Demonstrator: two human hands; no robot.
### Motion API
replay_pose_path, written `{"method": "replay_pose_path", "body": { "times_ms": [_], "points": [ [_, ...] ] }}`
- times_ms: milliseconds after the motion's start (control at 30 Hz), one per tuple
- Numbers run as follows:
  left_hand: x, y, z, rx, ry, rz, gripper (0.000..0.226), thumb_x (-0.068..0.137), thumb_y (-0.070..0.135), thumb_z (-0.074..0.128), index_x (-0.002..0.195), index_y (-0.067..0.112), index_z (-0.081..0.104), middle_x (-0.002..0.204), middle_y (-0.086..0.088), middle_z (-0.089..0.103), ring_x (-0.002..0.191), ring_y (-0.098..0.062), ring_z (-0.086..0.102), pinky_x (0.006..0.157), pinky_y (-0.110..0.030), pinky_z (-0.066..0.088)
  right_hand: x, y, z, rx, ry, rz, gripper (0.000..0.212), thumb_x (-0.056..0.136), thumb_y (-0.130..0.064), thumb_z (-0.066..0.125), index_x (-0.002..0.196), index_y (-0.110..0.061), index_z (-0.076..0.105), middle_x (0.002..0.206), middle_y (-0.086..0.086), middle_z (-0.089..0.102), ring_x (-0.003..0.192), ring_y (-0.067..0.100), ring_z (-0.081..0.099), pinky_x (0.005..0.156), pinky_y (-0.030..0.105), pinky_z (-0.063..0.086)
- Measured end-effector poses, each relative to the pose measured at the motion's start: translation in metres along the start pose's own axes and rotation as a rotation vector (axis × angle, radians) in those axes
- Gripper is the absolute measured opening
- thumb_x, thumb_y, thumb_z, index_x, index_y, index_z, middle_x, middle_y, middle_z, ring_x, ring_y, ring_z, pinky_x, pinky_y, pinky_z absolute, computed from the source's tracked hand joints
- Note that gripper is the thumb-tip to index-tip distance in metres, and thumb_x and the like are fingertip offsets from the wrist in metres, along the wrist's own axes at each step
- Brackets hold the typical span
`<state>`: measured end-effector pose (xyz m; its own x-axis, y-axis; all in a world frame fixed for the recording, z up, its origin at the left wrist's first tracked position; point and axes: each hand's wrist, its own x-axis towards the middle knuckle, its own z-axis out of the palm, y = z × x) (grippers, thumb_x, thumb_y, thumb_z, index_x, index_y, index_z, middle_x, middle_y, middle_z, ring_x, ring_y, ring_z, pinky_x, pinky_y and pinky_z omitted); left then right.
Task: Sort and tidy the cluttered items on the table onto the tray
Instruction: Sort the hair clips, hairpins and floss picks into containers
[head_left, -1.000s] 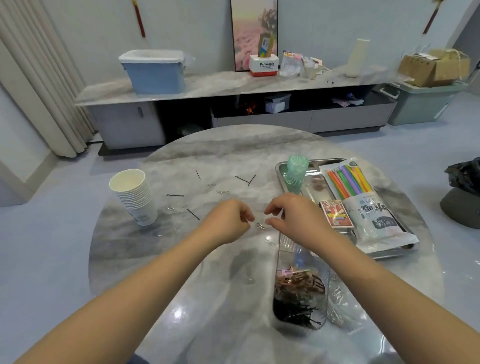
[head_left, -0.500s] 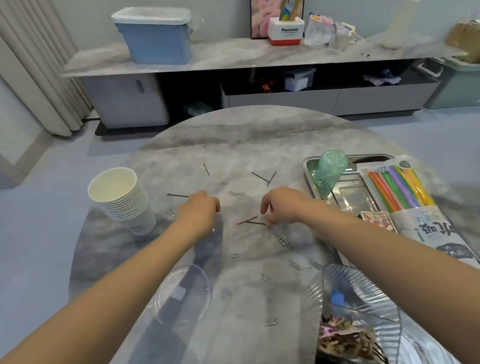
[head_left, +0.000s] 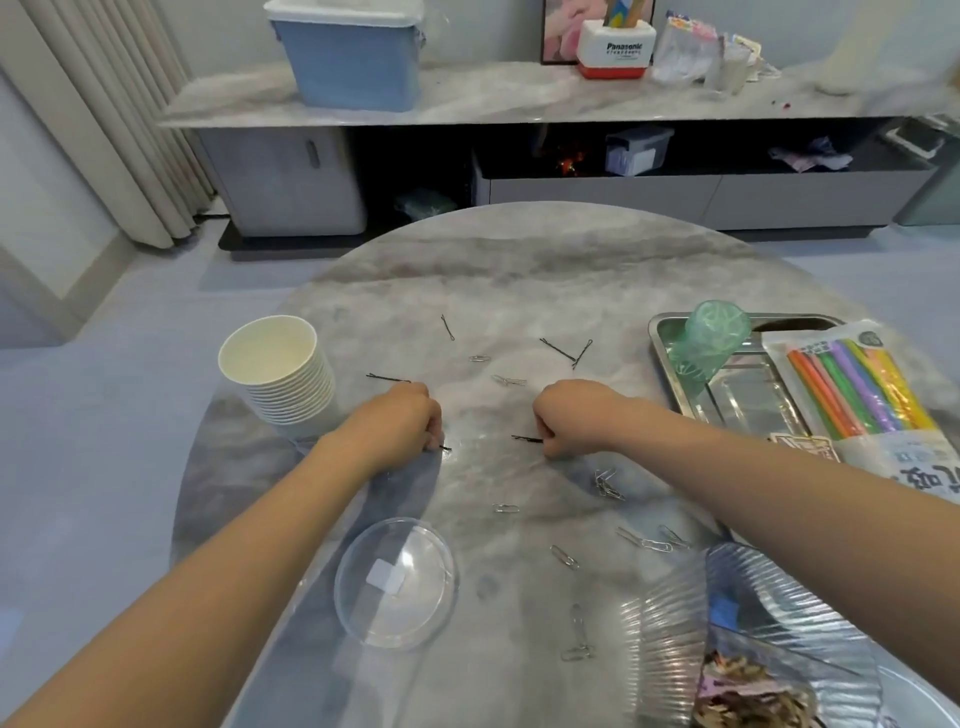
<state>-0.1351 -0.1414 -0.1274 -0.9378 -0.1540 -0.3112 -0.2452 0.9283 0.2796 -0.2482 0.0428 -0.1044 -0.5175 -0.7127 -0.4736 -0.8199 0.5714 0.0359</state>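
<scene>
Leftmost, we see a stack of white paper cups (head_left: 275, 379) standing on the round grey marble counter (head_left: 519, 270), with a thin black bobby pin (head_left: 387, 378) lying just beside it. Next to that pin, our left hand (head_left: 402, 428) rests knuckles-up on the counter with its fingers curled under, and a short dark tip of another black hairpin (head_left: 445, 447) pokes out from beneath them, so the hand seems to pinch it. Nearer to us lies a clear round plastic lid (head_left: 397, 582), flat on the counter. Further over, silver paper clips (head_left: 608, 486) are scattered across the middle, and two crossed black bobby pins (head_left: 569, 352) lie beyond the hands. Our right hand (head_left: 569, 418) is likewise curled tight, fingertips down, pinching the end of a black bobby pin (head_left: 525, 439) that sticks out toward the left hand. To the right sits the shiny rectangular metal tray (head_left: 670, 358), holding a tilted translucent green plastic cup (head_left: 709, 338), a bag of multicoloured drinking straws (head_left: 862, 395) and a small red-printed card pack (head_left: 808, 447). Nearest us at the right stands a ribbed clear plastic container (head_left: 727, 623) with mixed small clips inside.
</scene>
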Motion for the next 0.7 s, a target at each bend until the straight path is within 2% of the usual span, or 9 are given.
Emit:
{"method": "replay_pose_path", "body": {
  "times_ms": [67, 133, 233, 267, 333, 400, 533, 633, 700],
  "points": [
    [-0.001, 0.004, 0.000, -0.069, 0.043, -0.030, 0.025, 0.084, 0.007, 0.052, 0.069, 0.027, 0.054, 0.095, 0.004, 0.055, 0.087, -0.017, 0.054, 0.078, -0.032, 0.047, 0.000, -0.003, 0.001, 0.057, 0.023, 0.014, 0.012, 0.075, -0.017, 0.057, 0.073, -0.006, 0.062, 0.076, 0.010, 0.062, 0.070, 0.027, 0.055, 0.055, 0.024, 0.039],
    [0.002, 0.011, -0.002, -0.309, 0.120, -0.104, 0.022, 0.088, 0.009, 0.050, 0.072, 0.025, 0.054, 0.081, 0.008, 0.059, 0.075, -0.012, 0.055, 0.065, -0.023, 0.043, -0.001, -0.003, 0.000, 0.305, 0.056, 0.044, 0.018, 0.076, -0.017, 0.059, 0.083, -0.001, 0.066, 0.081, 0.012, 0.068, 0.070, 0.022, 0.056, 0.061, 0.026, 0.043],
    [0.004, 0.029, -0.002, -0.825, 0.216, -0.257, 0.011, 0.089, 0.011, 0.060, 0.081, 0.017, 0.056, 0.067, 0.004, 0.058, 0.053, -0.005, 0.051, 0.044, -0.010, 0.038, -0.003, -0.008, -0.009, 0.820, 0.125, 0.069, 0.002, 0.075, -0.006, 0.059, 0.073, -0.006, 0.060, 0.065, 0.002, 0.067, 0.053, 0.010, 0.053, 0.051, 0.019, 0.042],
    [0.003, 0.035, -0.003, -0.965, 0.213, -0.290, 0.007, 0.088, 0.009, 0.062, 0.087, 0.014, 0.057, 0.068, 0.001, 0.058, 0.049, -0.005, 0.053, 0.040, -0.009, 0.037, -0.004, -0.010, -0.011, 0.941, 0.140, 0.077, 0.007, 0.075, -0.003, 0.058, 0.071, -0.009, 0.057, 0.063, 0.001, 0.066, 0.047, 0.008, 0.050, 0.046, 0.016, 0.040],
    [0.002, 0.043, -0.002, -1.124, 0.209, -0.319, 0.015, 0.087, 0.004, 0.063, 0.100, 0.008, 0.056, 0.070, -0.005, 0.059, 0.049, -0.008, 0.055, 0.035, -0.012, 0.038, -0.004, -0.016, -0.013, 1.110, 0.156, 0.076, 0.014, 0.075, 0.003, 0.056, 0.069, -0.009, 0.055, 0.064, 0.004, 0.066, 0.043, 0.008, 0.046, 0.043, 0.015, 0.038],
    [0.001, 0.046, -0.003, -1.202, 0.224, -0.333, 0.016, 0.086, 0.000, 0.063, 0.100, 0.005, 0.058, 0.069, -0.008, 0.059, 0.047, -0.008, 0.056, 0.036, -0.015, 0.041, -0.003, -0.020, -0.013, 1.234, 0.166, 0.090, 0.014, 0.077, 0.005, 0.058, 0.073, -0.008, 0.056, 0.069, 0.009, 0.066, 0.047, 0.009, 0.049, 0.047, 0.018, 0.043],
    [-0.002, 0.043, -0.007, -1.371, 0.211, -0.334, 0.005, 0.085, -0.004, 0.062, 0.085, 0.001, 0.061, 0.071, -0.010, 0.062, 0.047, -0.007, 0.063, 0.049, -0.019, 0.052, 0.000, -0.022, -0.011, 1.419, 0.170, 0.130, 0.023, 0.081, 0.006, 0.065, 0.102, 0.001, 0.061, 0.076, 0.015, 0.064, 0.054, 0.014, 0.055, 0.048, 0.019, 0.049],
    [-0.002, 0.044, -0.009, -1.417, 0.155, -0.328, 0.008, 0.084, -0.003, 0.064, 0.092, -0.004, 0.062, 0.073, -0.014, 0.065, 0.053, -0.011, 0.066, 0.058, -0.022, 0.056, 0.002, -0.022, -0.008, 1.376, 0.228, 0.115, 0.014, 0.082, 0.002, 0.067, 0.096, 0.006, 0.067, 0.064, 0.009, 0.060, 0.046, 0.005, 0.054, 0.046, 0.015, 0.047],
    [-0.001, 0.045, -0.009, -1.437, 0.140, -0.322, 0.007, 0.084, -0.002, 0.065, 0.090, -0.003, 0.063, 0.070, -0.012, 0.067, 0.055, -0.010, 0.067, 0.057, -0.020, 0.056, 0.001, -0.022, -0.009, 1.319, 0.242, 0.104, 0.004, 0.081, -0.004, 0.070, 0.084, -0.001, 0.070, 0.062, 0.007, 0.060, 0.047, 0.005, 0.053, 0.045, 0.014, 0.044]
  ]
}}
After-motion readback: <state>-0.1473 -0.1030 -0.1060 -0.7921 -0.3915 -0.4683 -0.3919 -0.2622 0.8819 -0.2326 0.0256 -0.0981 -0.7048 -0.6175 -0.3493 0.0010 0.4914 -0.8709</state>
